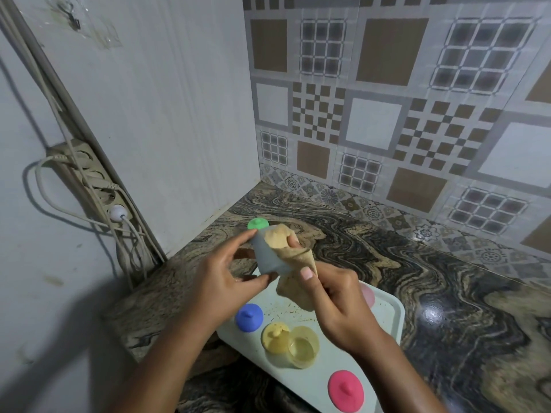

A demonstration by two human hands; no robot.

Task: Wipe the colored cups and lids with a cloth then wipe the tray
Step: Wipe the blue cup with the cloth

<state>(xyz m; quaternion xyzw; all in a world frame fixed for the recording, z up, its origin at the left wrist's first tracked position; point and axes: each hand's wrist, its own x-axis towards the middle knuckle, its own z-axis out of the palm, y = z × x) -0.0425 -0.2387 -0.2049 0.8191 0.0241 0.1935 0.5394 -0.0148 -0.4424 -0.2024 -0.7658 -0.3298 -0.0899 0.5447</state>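
Left hand point(226, 281): grasps the pale grey-blue plastic cup point(267, 254) by its side, holding it tilted in the air over the far end of the tray
Right hand point(337, 302): grips the tan woven cloth point(295, 254), with a wad of it pushed into the cup's mouth
Step in hand: wiping this cup, probably its inside
Likely done: the round green lid point(258, 224) lies apart on the marbled stone countertop point(417, 278), off the tray, so it may be wiped already
Waiting on the tray: round blue lid point(249, 317), round yellow lid point(274, 336) touching a translucent yellow cup point(302, 347), and round pink lid point(346, 389)
Unclear: a pale pink piece point(368, 295) half hidden behind the right hand
Tray: the pale rectangular plastic tray point(384, 317) shows specks of crumbs, so it is not yet wiped
Progress: early, with most pieces and the tray left to do
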